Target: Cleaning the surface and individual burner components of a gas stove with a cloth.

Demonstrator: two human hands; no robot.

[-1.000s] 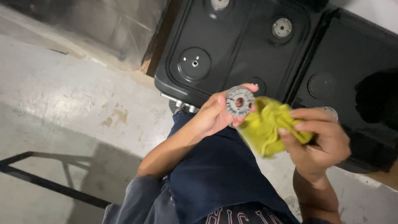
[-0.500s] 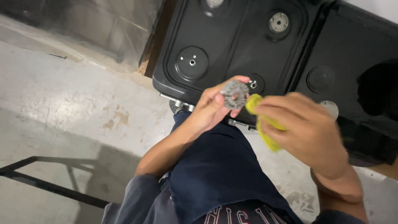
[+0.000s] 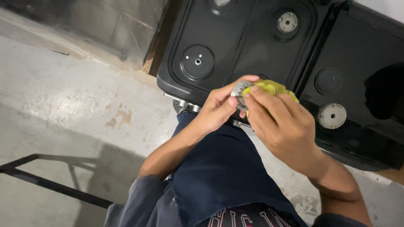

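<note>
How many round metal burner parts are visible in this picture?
3: one held in the left hand at centre, one at the stove's top, one at right. Others may be hidden.

left hand [image 3: 216, 110]: a round grey metal burner ring [image 3: 238, 93] is gripped at its edge, thumb pressed on the near side, fingers curled over the top.
right hand [image 3: 283, 126]: a yellow cloth [image 3: 271, 87] is pushed against the ring's face by the fingertips, so most of the ring is hidden.
stove [image 3: 252, 46]: a black gas cooktop is seen just behind the hands, with one bare burner seat [image 3: 197, 62] at the left and a burner head [image 3: 288, 22] fitted further back.
second cooktop [image 3: 366, 84]: sat right beside the first, another pale burner head [image 3: 332, 115] is seen on it.
floor [image 3: 63, 96]: stained grey concrete, crossed by a dark metal bar [image 3: 50, 185] at lower left.
</note>
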